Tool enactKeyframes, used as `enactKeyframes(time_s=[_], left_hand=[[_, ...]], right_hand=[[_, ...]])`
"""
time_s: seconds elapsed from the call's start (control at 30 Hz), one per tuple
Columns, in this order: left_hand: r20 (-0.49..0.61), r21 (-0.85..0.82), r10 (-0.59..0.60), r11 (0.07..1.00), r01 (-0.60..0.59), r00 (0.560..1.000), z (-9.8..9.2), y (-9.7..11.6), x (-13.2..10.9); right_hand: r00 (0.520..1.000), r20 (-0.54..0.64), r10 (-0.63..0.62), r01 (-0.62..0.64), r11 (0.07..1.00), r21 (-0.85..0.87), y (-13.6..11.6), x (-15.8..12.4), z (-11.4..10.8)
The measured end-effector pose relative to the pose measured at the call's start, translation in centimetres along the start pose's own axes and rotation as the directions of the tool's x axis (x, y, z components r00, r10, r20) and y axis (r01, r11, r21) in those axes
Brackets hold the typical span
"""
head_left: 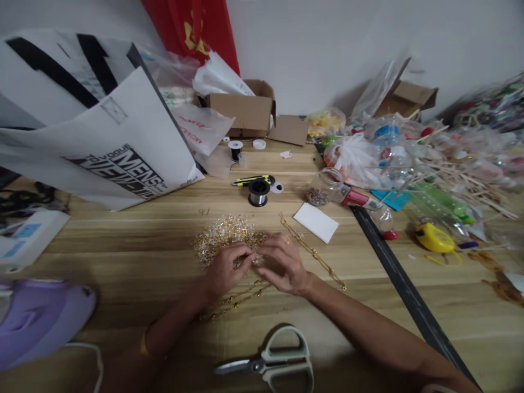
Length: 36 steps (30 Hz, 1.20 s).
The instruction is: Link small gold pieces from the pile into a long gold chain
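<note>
My left hand (224,271) and my right hand (282,266) meet at the near edge of a pile of small gold beads and links (223,236) on the wooden table (135,256). Both hands pinch small gold pieces between their fingertips; what exactly they hold is too small to make out. A gold bead chain (313,252) runs from the pile past my right hand toward the right. Another gold chain (235,302) lies under my wrists.
Grey-handled scissors (272,361) lie near the front edge. A wire spool (258,192), a yellow-black cutter (252,179), a white card (316,221) and a bead jar (325,188) sit beyond the pile. A large white bag (106,136) stands left; cluttered bags and sticks fill the right.
</note>
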State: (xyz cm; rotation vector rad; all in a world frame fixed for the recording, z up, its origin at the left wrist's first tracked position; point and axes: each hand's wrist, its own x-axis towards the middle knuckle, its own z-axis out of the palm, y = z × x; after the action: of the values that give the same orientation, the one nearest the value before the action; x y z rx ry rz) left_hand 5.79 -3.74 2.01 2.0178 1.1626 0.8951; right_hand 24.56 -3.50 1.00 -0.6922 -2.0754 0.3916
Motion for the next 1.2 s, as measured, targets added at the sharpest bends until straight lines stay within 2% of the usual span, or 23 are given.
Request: enactKeyframes(time_s=[0.13, 0.47, 1.03, 1.2], left_hand=[[0.015, 0.035, 0.025, 0.999, -0.026, 1.000, -0.01, -0.12, -0.02], [0.029, 0.042, 0.009, 0.999, -0.010, 1.000, -0.07, -0.28, -0.12], [0.032, 0.067, 0.025, 0.997, -0.027, 0.999, -0.14, -0.23, -0.31], [-0.014, 0.055, 0.004, 0.999, -0.004, 1.000, -0.61, -0.52, 0.14]], right_hand=[[0.999, 0.035, -0.039, 0.041, 0.998, -0.052, 0.20, -0.18, 0.49], [0.998, 0.060, 0.004, -0.005, 1.000, 0.016, 0.78, -0.37, 0.78], [0.997, 0.083, 0.000, 0.003, 1.000, -0.031, 0.85, -0.60, 1.08], [0.997, 0.061, 0.040, -0.037, 0.998, -0.056, 0.74, -0.54, 1.13]])
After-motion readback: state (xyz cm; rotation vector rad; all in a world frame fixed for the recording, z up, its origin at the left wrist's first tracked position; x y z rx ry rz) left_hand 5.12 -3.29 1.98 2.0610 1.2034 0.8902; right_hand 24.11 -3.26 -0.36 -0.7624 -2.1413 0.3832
